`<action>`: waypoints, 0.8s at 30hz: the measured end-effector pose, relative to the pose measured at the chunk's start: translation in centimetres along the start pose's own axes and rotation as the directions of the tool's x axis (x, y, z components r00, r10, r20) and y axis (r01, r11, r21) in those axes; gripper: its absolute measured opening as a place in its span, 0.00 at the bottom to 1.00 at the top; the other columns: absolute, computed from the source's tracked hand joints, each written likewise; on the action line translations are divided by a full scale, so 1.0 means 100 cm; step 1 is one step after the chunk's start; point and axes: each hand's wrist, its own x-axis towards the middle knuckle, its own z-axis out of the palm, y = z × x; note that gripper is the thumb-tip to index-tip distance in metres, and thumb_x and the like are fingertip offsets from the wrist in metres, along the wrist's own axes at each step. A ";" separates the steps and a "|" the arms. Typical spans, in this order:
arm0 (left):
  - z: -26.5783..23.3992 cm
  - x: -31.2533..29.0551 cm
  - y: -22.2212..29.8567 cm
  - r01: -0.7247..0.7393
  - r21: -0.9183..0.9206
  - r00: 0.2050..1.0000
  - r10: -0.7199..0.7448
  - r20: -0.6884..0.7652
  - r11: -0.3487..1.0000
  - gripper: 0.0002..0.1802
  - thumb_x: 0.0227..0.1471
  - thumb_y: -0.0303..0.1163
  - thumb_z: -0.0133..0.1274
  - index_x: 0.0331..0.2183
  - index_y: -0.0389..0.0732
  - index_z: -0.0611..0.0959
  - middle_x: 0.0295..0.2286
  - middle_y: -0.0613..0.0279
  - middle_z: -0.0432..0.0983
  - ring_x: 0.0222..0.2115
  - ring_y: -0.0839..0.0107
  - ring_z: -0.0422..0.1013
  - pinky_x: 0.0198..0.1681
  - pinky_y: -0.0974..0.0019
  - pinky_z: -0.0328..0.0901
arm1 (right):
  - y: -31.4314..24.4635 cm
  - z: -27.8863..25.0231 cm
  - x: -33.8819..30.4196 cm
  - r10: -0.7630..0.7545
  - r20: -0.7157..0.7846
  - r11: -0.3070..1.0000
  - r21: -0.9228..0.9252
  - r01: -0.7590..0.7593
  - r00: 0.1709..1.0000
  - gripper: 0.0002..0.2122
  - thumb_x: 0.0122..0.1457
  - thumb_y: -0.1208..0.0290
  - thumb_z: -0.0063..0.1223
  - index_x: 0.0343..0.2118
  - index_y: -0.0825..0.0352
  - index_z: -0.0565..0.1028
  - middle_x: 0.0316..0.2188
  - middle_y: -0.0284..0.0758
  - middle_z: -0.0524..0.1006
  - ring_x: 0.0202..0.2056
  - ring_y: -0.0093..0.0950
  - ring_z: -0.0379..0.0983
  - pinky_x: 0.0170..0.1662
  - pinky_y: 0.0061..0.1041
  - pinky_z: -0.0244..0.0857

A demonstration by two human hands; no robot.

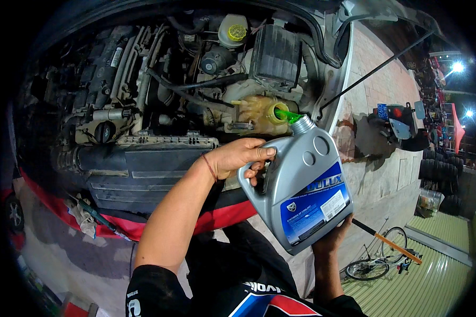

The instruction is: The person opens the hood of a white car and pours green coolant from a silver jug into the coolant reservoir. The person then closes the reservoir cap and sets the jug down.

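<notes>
A grey plastic coolant jug [301,185] with a blue label is tipped over the engine bay. My left hand [243,159] is closed around its handle. Under the jug's lower end, my right hand [334,235] holds the base, its fingers partly hidden behind the jug. Bright green liquid [286,114] runs from the spout into the open neck of a yellowed coolant reservoir [256,112]. The spout sits right at that neck.
A black battery-like box [276,55] and a white reservoir with a yellow cap [232,31] stand beyond. A thin hood prop rod [378,67] slants at right. Red cloth [222,217] covers the car's front edge. A bicycle [378,259] and a parked motorbike [399,124] are farther right.
</notes>
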 end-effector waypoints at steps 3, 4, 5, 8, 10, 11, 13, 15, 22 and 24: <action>0.001 -0.001 0.001 -0.002 0.000 1.000 0.002 0.002 1.000 0.21 0.63 0.47 0.54 0.42 0.38 0.76 0.20 0.72 0.63 0.16 0.83 0.63 0.27 0.66 0.74 | 0.000 0.005 -0.002 -0.015 0.023 1.000 -0.009 0.016 1.000 0.38 0.63 0.33 0.38 0.66 0.59 0.62 0.63 0.37 0.66 0.59 0.38 0.66 0.62 0.39 0.59; 0.001 -0.001 0.001 0.000 0.006 1.000 0.000 -0.007 1.000 0.21 0.63 0.47 0.54 0.42 0.38 0.76 0.20 0.72 0.63 0.16 0.83 0.63 0.27 0.66 0.74 | 0.000 0.006 -0.002 -0.023 0.036 1.000 -0.014 0.024 0.999 0.38 0.63 0.33 0.38 0.65 0.59 0.62 0.63 0.36 0.67 0.59 0.38 0.66 0.62 0.39 0.60; 0.001 -0.001 0.001 0.003 0.012 1.000 -0.002 -0.016 1.000 0.21 0.63 0.48 0.54 0.42 0.38 0.76 0.20 0.71 0.63 0.16 0.83 0.63 0.27 0.66 0.74 | 0.000 0.005 -0.002 -0.016 0.023 1.000 -0.010 0.016 1.000 0.37 0.62 0.33 0.39 0.65 0.59 0.63 0.62 0.36 0.67 0.58 0.38 0.66 0.62 0.39 0.60; 0.001 -0.001 0.002 -0.003 0.024 1.000 0.004 -0.019 1.000 0.21 0.62 0.48 0.55 0.42 0.38 0.76 0.20 0.71 0.63 0.16 0.83 0.63 0.27 0.66 0.74 | -0.002 0.008 -0.004 -0.001 -0.019 1.000 -0.007 0.001 1.000 0.37 0.62 0.33 0.39 0.64 0.59 0.64 0.62 0.36 0.67 0.58 0.37 0.66 0.61 0.39 0.60; 0.001 0.000 0.001 -0.007 0.025 1.000 0.008 -0.017 1.000 0.21 0.62 0.48 0.55 0.41 0.38 0.76 0.20 0.71 0.63 0.16 0.83 0.63 0.27 0.66 0.73 | -0.003 0.019 -0.009 0.004 -0.046 1.000 -0.021 -0.005 0.999 0.37 0.62 0.33 0.39 0.64 0.59 0.64 0.61 0.36 0.68 0.57 0.37 0.66 0.61 0.39 0.61; 0.001 0.000 0.000 -0.009 0.026 1.000 0.010 -0.017 1.000 0.21 0.62 0.48 0.55 0.41 0.38 0.76 0.20 0.71 0.63 0.16 0.83 0.63 0.26 0.66 0.73 | -0.003 0.016 -0.007 0.007 -0.036 1.000 -0.014 -0.008 0.999 0.37 0.62 0.33 0.39 0.64 0.59 0.64 0.61 0.36 0.68 0.57 0.37 0.67 0.61 0.39 0.61; 0.003 -0.002 0.002 -0.011 0.002 1.000 0.011 -0.004 1.000 0.21 0.61 0.49 0.57 0.39 0.39 0.75 0.20 0.72 0.63 0.16 0.83 0.64 0.25 0.68 0.72 | -0.002 0.007 -0.004 0.015 -0.015 1.000 0.001 -0.015 1.000 0.36 0.62 0.33 0.39 0.64 0.59 0.64 0.61 0.36 0.68 0.57 0.37 0.67 0.61 0.39 0.61; 0.004 -0.002 0.003 -0.012 -0.013 1.000 0.012 0.004 1.000 0.21 0.60 0.49 0.57 0.38 0.40 0.75 0.20 0.72 0.63 0.16 0.82 0.65 0.24 0.69 0.72 | -0.002 0.006 -0.003 0.008 -0.011 1.000 -0.004 -0.008 1.000 0.37 0.62 0.33 0.39 0.64 0.59 0.64 0.61 0.36 0.68 0.57 0.37 0.67 0.61 0.39 0.61; 0.002 -0.001 0.002 -0.007 -0.018 1.000 0.007 0.000 1.000 0.21 0.60 0.49 0.57 0.37 0.40 0.74 0.20 0.72 0.63 0.15 0.83 0.64 0.24 0.69 0.72 | -0.003 0.008 -0.004 0.032 -0.081 0.999 -0.011 -0.033 0.996 0.38 0.62 0.32 0.38 0.64 0.59 0.64 0.61 0.36 0.68 0.58 0.37 0.66 0.62 0.39 0.60; 0.002 -0.001 0.002 -0.006 -0.011 1.000 0.006 -0.004 1.000 0.21 0.60 0.49 0.57 0.38 0.40 0.74 0.20 0.72 0.63 0.15 0.83 0.64 0.24 0.69 0.72 | -0.003 0.007 -0.004 0.028 -0.052 1.000 -0.005 -0.028 0.998 0.38 0.62 0.32 0.38 0.65 0.59 0.63 0.61 0.36 0.68 0.58 0.37 0.66 0.62 0.40 0.60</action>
